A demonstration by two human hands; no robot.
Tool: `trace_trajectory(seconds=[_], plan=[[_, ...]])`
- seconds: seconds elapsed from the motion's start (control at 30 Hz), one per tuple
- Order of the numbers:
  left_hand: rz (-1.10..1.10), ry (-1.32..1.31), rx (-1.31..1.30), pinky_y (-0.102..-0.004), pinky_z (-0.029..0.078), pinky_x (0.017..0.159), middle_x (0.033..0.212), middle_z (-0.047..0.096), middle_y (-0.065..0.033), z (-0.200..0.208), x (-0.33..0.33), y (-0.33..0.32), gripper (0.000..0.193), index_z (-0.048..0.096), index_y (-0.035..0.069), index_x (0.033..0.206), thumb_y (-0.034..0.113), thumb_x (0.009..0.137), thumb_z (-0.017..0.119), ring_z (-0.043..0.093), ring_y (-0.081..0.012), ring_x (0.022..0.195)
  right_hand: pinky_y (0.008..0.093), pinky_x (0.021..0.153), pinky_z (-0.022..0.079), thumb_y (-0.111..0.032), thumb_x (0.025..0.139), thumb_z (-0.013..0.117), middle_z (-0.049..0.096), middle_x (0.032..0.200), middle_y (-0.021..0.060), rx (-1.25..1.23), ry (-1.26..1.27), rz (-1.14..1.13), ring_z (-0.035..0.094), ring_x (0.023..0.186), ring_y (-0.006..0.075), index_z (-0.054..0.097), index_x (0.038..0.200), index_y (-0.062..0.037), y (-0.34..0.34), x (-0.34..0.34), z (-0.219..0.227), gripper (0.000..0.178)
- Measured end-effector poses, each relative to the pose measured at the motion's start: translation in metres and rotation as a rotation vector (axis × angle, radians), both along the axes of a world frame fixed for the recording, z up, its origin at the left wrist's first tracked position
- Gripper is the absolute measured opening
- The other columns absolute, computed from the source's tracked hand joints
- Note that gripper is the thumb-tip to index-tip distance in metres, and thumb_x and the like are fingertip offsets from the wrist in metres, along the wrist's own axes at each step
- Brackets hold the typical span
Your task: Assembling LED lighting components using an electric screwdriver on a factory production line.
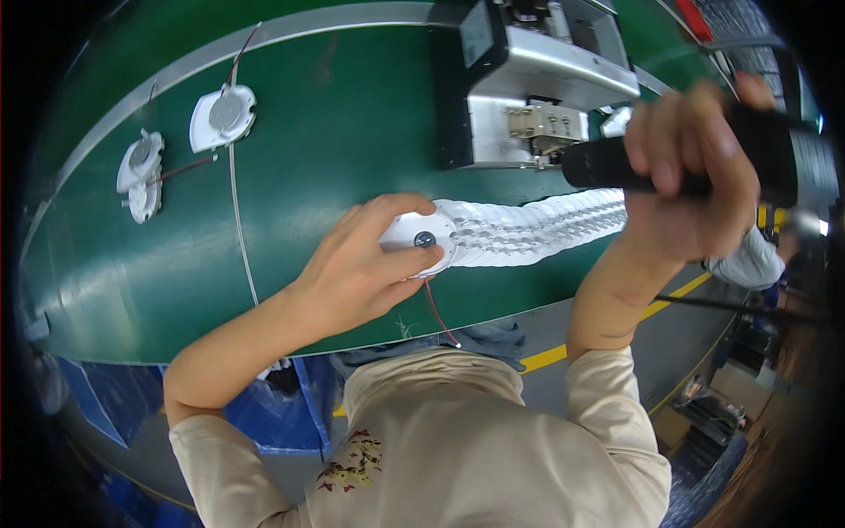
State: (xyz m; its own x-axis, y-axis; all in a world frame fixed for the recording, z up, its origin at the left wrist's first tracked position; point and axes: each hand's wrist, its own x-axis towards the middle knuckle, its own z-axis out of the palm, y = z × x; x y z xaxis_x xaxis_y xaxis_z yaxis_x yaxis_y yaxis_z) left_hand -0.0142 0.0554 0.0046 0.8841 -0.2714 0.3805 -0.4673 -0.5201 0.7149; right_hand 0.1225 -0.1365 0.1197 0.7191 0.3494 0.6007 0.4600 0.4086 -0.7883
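Note:
My left hand (356,264) lies over a white plastic housing (405,231), its thumb and fingers closed around the sides. A dark round part (425,238) sits in the housing, near my thumb, and a thin red wire (440,312) hangs off toward the table's near edge. Touching the housing on its right is a long row of nested white plastic parts (537,231). Raised above the row's right end, my right hand (691,167) is wrapped round a black electric screwdriver (607,165), blurred by motion. Its blunt end points left; no bit can be made out.
A metal screw feeder (546,66) stands at the back, close to the screwdriver. Two white housings with wires, one farther (224,114) and one nearer (143,176), lie at the left on the green table (334,114). Blue bins (282,414) stand below the near edge.

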Motion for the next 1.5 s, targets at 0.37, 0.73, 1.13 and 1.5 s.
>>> trace_trajectory(seconds=[0.37, 0.73, 1.13, 1.5], plan=[[-0.021, -0.003, 0.001, -0.0393, 0.047, 0.082, 0.118, 0.05, -0.0104, -0.003, 0.0, 0.0, 0.033, 0.065, 0.01, 0.091, 0.005, 0.06, 0.075, 0.055, -0.0279, 0.101, 0.0281, 0.054, 0.036, -0.009, 0.081, 0.048, 0.039, 0.067, 0.0002, 0.011, -0.062, -0.025, 0.039, 0.052, 0.0086, 0.051, 0.111, -0.0052, -0.004, 0.005, 0.012, 0.031], [0.001, -0.03, 0.031, -0.0376, 0.051, 0.076, 0.114, 0.053, -0.0135, -0.004, -0.001, 0.0, 0.033, 0.068, 0.008, 0.088, 0.005, 0.057, 0.077, 0.058, -0.029, 0.096, 0.0262, 0.051, 0.037, -0.007, 0.081, 0.049, 0.043, 0.068, 0.0011, 0.024, 0.029, 0.051, 0.038, 0.048, 0.008, 0.048, 0.117, -0.0068, -0.002, -0.011, -0.003, 0.036], [0.0, -0.051, 0.039, -0.0401, 0.05, 0.079, 0.116, 0.052, -0.0136, -0.005, -0.002, 0.0, 0.035, 0.067, 0.009, 0.09, 0.007, 0.056, 0.075, 0.057, -0.0301, 0.098, 0.0303, 0.05, 0.041, -0.004, 0.082, 0.048, 0.047, 0.067, 0.0048, -0.32, 0.0, 0.11, 0.047, 0.048, 0.0136, 0.034, 0.127, -0.006, 0.027, -0.045, -0.022, 0.047], [0.015, -0.065, 0.038, -0.0391, 0.047, 0.081, 0.115, 0.05, -0.0124, -0.001, -0.005, 0.001, 0.026, 0.064, 0.008, 0.087, 0.007, 0.062, 0.072, 0.056, -0.0291, 0.097, 0.0278, 0.04, 0.038, 0.005, 0.075, 0.049, 0.045, 0.06, 0.0069, -0.305, -0.085, 0.071, 0.039, 0.039, 0.0114, 0.038, 0.114, -0.0021, 0.051, -0.043, -0.03, 0.041]])
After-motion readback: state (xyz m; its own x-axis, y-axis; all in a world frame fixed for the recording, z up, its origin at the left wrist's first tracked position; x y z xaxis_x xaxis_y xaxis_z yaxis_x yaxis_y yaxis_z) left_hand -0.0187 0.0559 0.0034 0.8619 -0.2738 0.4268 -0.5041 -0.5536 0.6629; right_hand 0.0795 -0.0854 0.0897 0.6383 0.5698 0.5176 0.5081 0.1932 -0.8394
